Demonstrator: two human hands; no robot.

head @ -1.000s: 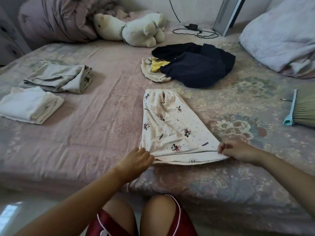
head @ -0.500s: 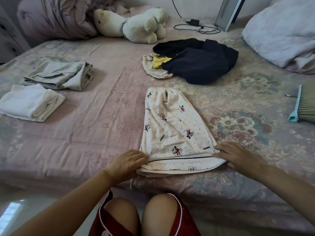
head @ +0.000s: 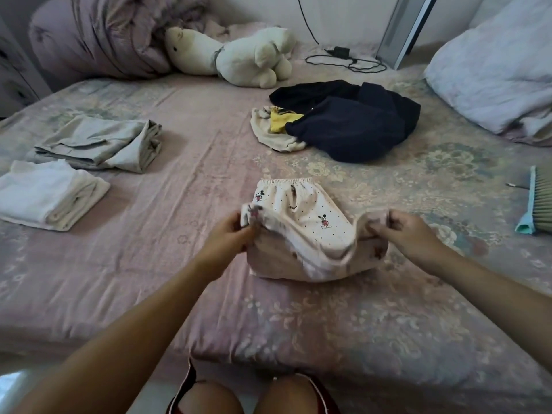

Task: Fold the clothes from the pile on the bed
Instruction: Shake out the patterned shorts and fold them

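Observation:
Cream printed shorts (head: 301,216) with cartoon mice lie on the pink bed (head: 179,204), waistband away from me. My left hand (head: 230,234) pinches the near left hem corner and my right hand (head: 403,231) pinches the near right corner. Both corners are lifted off the bed and carried toward the waistband, so the lower half curls over. Behind them sits the unfolded pile: dark navy clothes (head: 352,124) over a cream and yellow garment (head: 274,130).
Two folded items rest at the left: a grey one (head: 98,143) and a white one (head: 47,195). A plush toy (head: 233,55) and rolled quilt (head: 98,37) lie at the back. A pillow (head: 493,64) is at right, a brush (head: 537,204) at the right edge, a charger cable (head: 346,59) behind.
Both hands gripped the hem corners that lay flat near the bed's edge and raised them up and forward, folding the shorts' lower half toward the waistband.

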